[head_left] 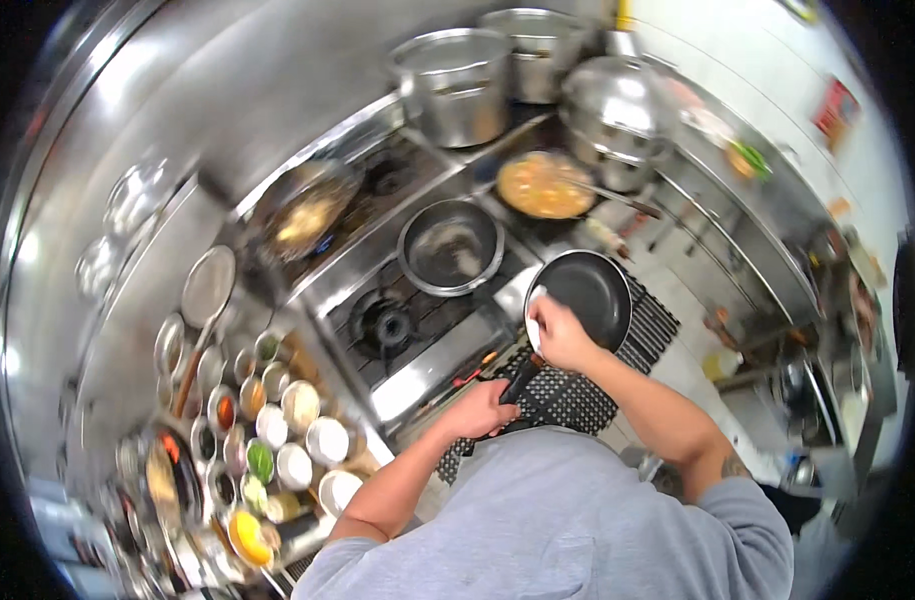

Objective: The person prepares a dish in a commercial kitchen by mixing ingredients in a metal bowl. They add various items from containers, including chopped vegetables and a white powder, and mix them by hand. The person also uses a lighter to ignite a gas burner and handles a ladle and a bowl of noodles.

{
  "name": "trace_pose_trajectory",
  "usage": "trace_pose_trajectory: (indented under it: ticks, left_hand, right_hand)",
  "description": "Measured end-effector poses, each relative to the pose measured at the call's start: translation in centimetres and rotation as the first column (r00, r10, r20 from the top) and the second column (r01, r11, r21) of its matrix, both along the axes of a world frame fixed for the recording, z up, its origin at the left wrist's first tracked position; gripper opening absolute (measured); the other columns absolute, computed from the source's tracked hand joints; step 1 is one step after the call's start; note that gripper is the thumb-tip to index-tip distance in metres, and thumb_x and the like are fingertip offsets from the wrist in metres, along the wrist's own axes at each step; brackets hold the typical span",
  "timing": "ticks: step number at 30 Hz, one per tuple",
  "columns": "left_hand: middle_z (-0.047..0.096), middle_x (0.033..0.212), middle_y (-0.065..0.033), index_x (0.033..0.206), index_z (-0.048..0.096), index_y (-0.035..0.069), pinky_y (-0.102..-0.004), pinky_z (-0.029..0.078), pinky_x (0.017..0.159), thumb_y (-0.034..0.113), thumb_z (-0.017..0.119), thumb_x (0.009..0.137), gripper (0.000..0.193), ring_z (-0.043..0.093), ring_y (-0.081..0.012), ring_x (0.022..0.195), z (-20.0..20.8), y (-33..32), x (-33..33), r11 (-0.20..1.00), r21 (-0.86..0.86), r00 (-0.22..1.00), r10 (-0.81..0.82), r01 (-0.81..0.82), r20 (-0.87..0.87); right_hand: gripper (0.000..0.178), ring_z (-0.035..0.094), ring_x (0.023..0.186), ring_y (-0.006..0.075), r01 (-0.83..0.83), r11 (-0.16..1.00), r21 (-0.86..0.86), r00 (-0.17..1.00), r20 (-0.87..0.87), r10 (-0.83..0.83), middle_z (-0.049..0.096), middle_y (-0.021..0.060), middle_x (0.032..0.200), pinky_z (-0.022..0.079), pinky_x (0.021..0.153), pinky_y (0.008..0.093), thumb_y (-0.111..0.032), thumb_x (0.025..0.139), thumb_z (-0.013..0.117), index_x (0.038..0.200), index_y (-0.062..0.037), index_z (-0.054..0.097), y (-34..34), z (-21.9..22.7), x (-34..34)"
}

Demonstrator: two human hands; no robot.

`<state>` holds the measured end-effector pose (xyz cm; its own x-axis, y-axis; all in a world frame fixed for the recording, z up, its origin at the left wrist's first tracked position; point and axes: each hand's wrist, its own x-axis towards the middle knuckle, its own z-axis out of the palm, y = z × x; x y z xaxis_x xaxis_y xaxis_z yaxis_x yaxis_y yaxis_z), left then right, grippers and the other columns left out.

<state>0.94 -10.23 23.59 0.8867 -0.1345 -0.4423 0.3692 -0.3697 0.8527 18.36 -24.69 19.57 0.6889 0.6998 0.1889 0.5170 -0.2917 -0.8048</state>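
Note:
My left hand (482, 405) is closed around the black handle of a frying pan (592, 295), which I hold in front of me above the floor mat. The pan's dark inside faces up and looks bare. At the pan's near left rim, my right hand (560, 333) pinches a white cloth or paper (534, 318) against the edge. Most of that white piece is hidden by the fingers, so its kind is unclear. On the stove ahead sits another dark pan (450, 248) with a shiny rim, touched by neither hand.
A bare burner (385, 322) lies left of my hands. Farther back are a pan of orange stew (545, 186), a wok with yellowish food (305, 215) and tall steel pots (452, 85). Several ingredient bowls (327, 441) crowd the left counter. A perforated black mat (567, 400) covers the floor.

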Motion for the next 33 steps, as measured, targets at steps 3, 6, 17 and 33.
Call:
trace_pose_trajectory:
  ticks: [3, 6, 17, 33]
  left_hand:
    - [0.053, 0.059, -0.0001, 0.086, 0.054, 0.004, -0.0284, 0.041, 0.047, 0.014, 0.062, 0.085, 0.013, 0.050, -0.0097, 0.048, 1.2, 0.8, -3.9, 0.964, -0.100, 0.969, 0.243, -0.245, -0.032]
    - [0.051, 0.058, 0.0004, 0.090, 0.055, 0.004, -0.0278, 0.040, 0.046, 0.016, 0.063, 0.086, 0.015, 0.050, -0.0093, 0.047, 0.4, -0.6, -6.9, 0.947, -0.101, 0.947, 0.292, -0.306, -0.135]
    - [0.057, 0.064, -0.0035, 0.086, 0.055, 0.003, -0.0276, 0.041, 0.045, 0.011, 0.064, 0.085, 0.012, 0.051, -0.0117, 0.046, -5.5, 2.4, -11.0, 0.438, -0.192, 0.468, 0.870, -0.878, -0.155]
    - [0.057, 0.078, -0.0074, 0.102, 0.051, 0.005, -0.0377, 0.051, 0.059, 0.021, 0.062, 0.086, 0.025, 0.059, -0.0234, 0.067, -37.7, 17.1, -2.1, -0.068, -0.523, 0.192, 0.884, -0.850, -0.426]
  right_hand:
    - [0.018, 0.066, 0.085, 0.0355, -0.393, 0.716, -0.577, 0.793, 0.181, 0.581, 0.065, 0.0173, 0.089, 0.054, 0.075, 0.0435, -0.002, 0.075, 0.058, 0.093, -0.0043, 0.060, -2.2, 3.6, 1.0]
    - [0.019, 0.064, 0.084, 0.0350, 0.063, 0.928, -0.366, 0.769, 0.611, 0.189, 0.064, 0.0172, 0.090, 0.054, 0.074, 0.0453, -0.006, 0.079, 0.054, 0.097, -0.0046, 0.060, 0.2, 2.5, 3.6]
    - [0.023, 0.062, 0.095, 0.0390, -0.616, 0.708, -0.345, 0.762, -0.030, 0.647, 0.066, 0.0207, 0.099, 0.048, 0.087, 0.0450, -0.013, 0.080, 0.056, 0.096, -0.0003, 0.068, 4.0, 0.5, -2.2]
    - [0.019, 0.056, 0.054, 0.0203, 0.692, 0.586, -0.422, 0.460, -0.368, -0.808, 0.059, 0.0139, 0.074, 0.047, 0.048, 0.0359, -0.023, 0.091, 0.056, 0.090, -0.0043, 0.052, -35.1, -7.7, -4.8]
